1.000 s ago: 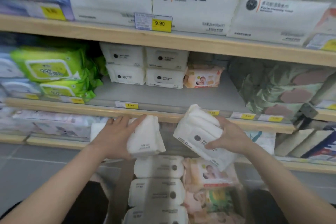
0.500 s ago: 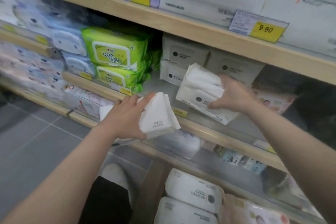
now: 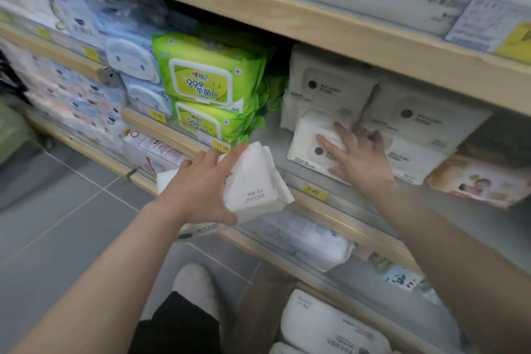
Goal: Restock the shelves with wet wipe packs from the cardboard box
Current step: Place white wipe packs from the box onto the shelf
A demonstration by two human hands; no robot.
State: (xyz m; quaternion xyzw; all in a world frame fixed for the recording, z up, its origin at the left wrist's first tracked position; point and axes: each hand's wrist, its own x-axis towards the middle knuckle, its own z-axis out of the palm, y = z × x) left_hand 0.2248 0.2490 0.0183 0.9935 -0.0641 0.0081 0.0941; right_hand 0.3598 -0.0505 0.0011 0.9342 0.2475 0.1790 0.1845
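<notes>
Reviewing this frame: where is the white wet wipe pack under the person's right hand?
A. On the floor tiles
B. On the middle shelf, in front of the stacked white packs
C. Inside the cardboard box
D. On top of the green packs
B: the right hand presses the white pack flat on the middle shelf, just in front of the stacked white packs and right of the green packs.

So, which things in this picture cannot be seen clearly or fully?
- Cardboard box, head view: mostly hidden by the arms and cut off by the bottom edge.
- Held pack: its front is covered by the left hand.
- Shelf price tag: digits too blurred to read.
- Packs on the far-left shelves: print blurred.
</notes>
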